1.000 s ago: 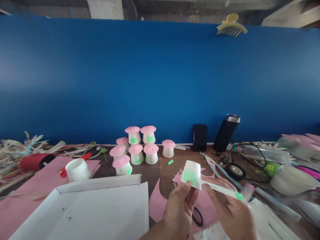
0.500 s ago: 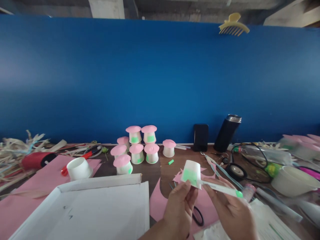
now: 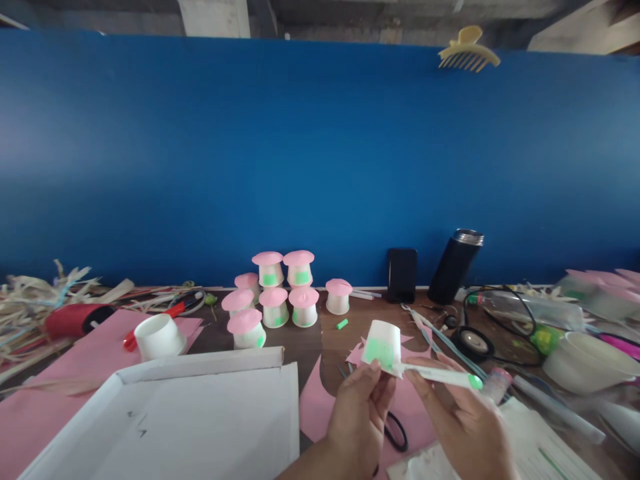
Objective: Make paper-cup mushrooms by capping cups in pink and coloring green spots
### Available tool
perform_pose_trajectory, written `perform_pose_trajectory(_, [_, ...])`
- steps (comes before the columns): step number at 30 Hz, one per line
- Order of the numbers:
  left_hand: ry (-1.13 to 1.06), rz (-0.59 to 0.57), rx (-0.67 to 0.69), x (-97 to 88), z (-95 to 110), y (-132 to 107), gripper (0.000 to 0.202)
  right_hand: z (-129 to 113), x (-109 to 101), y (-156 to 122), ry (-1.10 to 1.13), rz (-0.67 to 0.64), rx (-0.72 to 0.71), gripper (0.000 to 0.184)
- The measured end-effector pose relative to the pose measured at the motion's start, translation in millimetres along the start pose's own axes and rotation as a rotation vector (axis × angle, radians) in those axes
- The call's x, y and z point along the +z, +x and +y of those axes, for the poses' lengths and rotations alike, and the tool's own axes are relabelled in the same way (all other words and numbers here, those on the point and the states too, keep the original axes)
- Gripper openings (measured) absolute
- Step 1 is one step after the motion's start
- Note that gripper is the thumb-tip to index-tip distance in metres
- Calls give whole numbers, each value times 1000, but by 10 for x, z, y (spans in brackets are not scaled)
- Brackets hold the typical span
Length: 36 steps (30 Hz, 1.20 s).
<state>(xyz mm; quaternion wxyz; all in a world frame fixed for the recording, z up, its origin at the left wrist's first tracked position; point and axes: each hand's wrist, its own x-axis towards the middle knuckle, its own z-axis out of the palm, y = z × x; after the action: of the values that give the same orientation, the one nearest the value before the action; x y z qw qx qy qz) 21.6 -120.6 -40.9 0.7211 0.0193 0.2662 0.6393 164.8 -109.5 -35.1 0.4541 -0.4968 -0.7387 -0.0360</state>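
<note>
My left hand (image 3: 357, 413) is closed on a white paper cup (image 3: 384, 337), held upside down with a green patch coloured on its side. In my right hand (image 3: 457, 417) is a white marker with a green end (image 3: 440, 375), its tip at the cup's lower right edge. A small green marker cap (image 3: 342, 324) lies on the table beyond the cup. Below my hands are pink paper scraps (image 3: 320, 400) and scissors, whose black handle (image 3: 397, 432) shows partly. Several upturned cups with pink paper tops (image 3: 274, 299) stand grouped behind, some stacked; another pink-topped cup (image 3: 339, 300) stands apart.
A white box lid (image 3: 200, 407) lies at front left, near a white cup (image 3: 159, 337) on pink paper. A black phone (image 3: 402, 275) and an open black bottle (image 3: 456, 265) lean by the blue partition (image 3: 320, 147). Cords, tape and a white bowl (image 3: 590, 360) crowd the right.
The marker has shifted slightly at the cup's lower right edge, and its green end sits a little lower and further left. The cup and my left hand stay nearly in place.
</note>
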Motion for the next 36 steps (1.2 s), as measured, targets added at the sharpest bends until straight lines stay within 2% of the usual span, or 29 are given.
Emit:
perform_pose_trajectory(5, [-5, 4, 1, 17, 6, -10, 6, 10, 12, 13, 77, -19, 19, 21])
perform_pose_trajectory(14, [-5, 18, -2, 2, -1, 6, 7, -43, -16, 1, -2, -1, 24, 21])
perform_pose_trajectory(23, [-10, 39, 2, -9, -6, 22, 9, 21, 44, 12, 93, -25, 14, 20])
perform_pose_trajectory(30, [-18, 42, -8, -20, -2, 26, 7, 27, 25, -20, 34, -46, 42, 22])
perform_pose_trajectory(36, [-18, 42, -3, -9, 5, 27, 9, 9, 24, 14, 48, -36, -2, 20])
